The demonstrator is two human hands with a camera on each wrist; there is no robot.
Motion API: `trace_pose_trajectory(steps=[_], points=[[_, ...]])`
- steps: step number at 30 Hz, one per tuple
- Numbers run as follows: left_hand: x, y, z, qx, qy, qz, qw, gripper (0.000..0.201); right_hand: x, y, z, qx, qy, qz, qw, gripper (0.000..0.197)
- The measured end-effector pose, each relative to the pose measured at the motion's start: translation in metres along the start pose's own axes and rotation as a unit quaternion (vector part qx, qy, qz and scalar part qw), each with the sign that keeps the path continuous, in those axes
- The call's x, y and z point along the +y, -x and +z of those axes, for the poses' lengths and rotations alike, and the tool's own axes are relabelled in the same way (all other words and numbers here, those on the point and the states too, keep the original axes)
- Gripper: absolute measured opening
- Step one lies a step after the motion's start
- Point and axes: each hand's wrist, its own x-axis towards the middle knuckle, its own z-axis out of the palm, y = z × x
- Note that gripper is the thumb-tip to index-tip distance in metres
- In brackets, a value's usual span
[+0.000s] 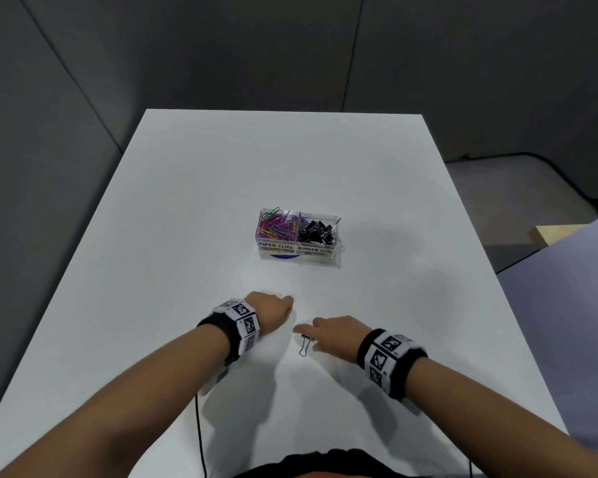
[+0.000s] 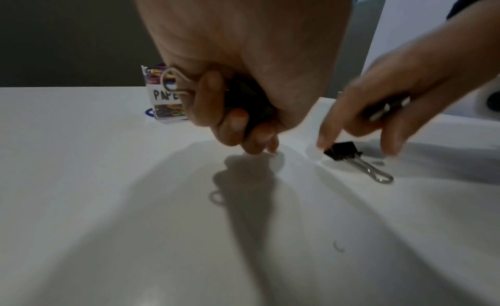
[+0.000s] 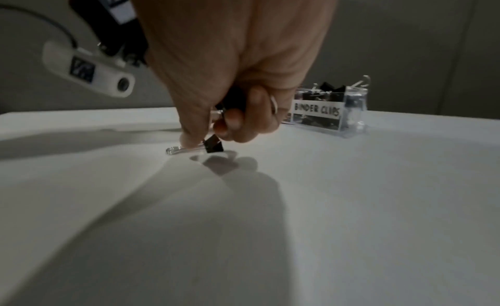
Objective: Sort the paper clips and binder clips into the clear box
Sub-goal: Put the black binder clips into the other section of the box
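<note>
Clear box (image 1: 299, 248) sits mid-tabletop (image 1: 187, 201), two compartments, labelled PAPER CLIPS and BINDER CLIPS. Coloured paper clips (image 1: 278, 225) fill the left compartment; black binder clips (image 1: 316, 231) fill the right one, one wire handle poking above the rim.

Left hand (image 1: 268, 313): nearer the person than the box, well apart from it, just above the tabletop. Fingers (image 2: 235, 122) curled tight round black binder clips held in the palm (image 2: 251, 101); a wire handle sticks out past the knuckles.

Right hand (image 1: 335, 336): beside the left hand, same side of the box. Ring and little fingers curled round binder clips tucked in the palm (image 2: 386, 107). Index finger and thumb reach down either side of a loose binder clip (image 1: 304, 343) lying flat on the tabletop; index fingertip (image 2: 323, 143) touches its black body, thumb close beside its wire handle. Cannot tell whether the pinch has closed.
</note>
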Motion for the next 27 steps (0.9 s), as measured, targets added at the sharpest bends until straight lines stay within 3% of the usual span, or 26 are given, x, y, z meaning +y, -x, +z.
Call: trace_pose_trajectory(steps=[2,9,12,18,22,27], points=[[-0.004,0.002,-0.004,0.017,-0.016,0.006,1.0,0.03,-0.001,-0.007,0.001,-0.018,0.012,0.003,1.0,0.036],[-0.017,-0.005,-0.023,0.011,-0.002,0.03,0.999,0.033,0.016,-0.014,-0.011,-0.005,-0.111,0.07,0.991,0.027],[-0.023,-0.009,-0.031,0.029,0.009,0.04,0.999,0.033,0.037,-0.018,-0.033,0.034,-0.115,0.095,0.988,0.025],[-0.036,-0.026,-0.059,0.088,0.029,0.079,0.993,0.03,0.078,-0.036,-0.107,0.188,-0.09,0.149,0.967,0.023],[-0.04,-0.048,-0.078,0.126,0.041,0.108,0.985,0.028,0.09,-0.059,-0.136,0.197,-0.073,0.173,0.962,0.026],[-0.038,-0.076,-0.095,0.177,0.06,0.146,0.972,0.03,0.089,-0.084,-0.142,0.191,-0.131,0.138,0.963,0.025]])
